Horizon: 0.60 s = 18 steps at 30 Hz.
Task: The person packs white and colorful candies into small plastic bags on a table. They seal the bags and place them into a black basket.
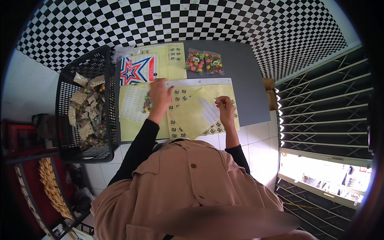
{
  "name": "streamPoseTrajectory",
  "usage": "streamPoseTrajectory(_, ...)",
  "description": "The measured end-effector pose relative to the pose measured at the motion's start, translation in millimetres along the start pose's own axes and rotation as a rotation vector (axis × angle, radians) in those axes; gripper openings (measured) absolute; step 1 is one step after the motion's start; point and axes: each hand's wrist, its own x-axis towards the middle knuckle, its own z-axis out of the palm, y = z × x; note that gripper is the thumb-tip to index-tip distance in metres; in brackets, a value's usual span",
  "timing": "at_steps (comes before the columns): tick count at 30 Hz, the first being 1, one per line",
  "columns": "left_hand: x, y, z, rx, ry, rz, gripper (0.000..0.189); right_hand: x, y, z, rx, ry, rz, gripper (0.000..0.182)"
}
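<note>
My left hand (160,96) is blurred beside a clear bag of coloured candies (147,104), partly covering it; whether it grips the bag is unclear. That bag lies on a white sheet of small printed labels (132,103). My right hand (225,110) pinches a small whitish piece (215,98), apparently a label, between thumb and fingertips. Beneath it is a yellow backing sheet (187,115) turned at an angle, with small labels (208,111) on its right part. Under that lies a larger yellow sticker sheet (177,95) bearing round printed stickers.
Two sealed candy bags (195,61) with round stickers lie at the back of the grey table (252,90). A star-printed packet (138,70) sits back left, near crumpled clear plastic (123,53). Left of the table, a black plastic basket (112,132) holds many snack bags.
</note>
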Motion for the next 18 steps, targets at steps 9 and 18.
streamPoseTrajectory(9, -16, -66, -23, -0.069, -0.223, -0.466, 0.065, -5, -11, 34, 0.048, -0.12, 0.015, 0.014)
streamPoseTrajectory(18, -11, -23, -75, -1.042, -0.516, -0.79, 0.027, -12, -50, 71, 0.119, -0.357, -0.041, 0.021)
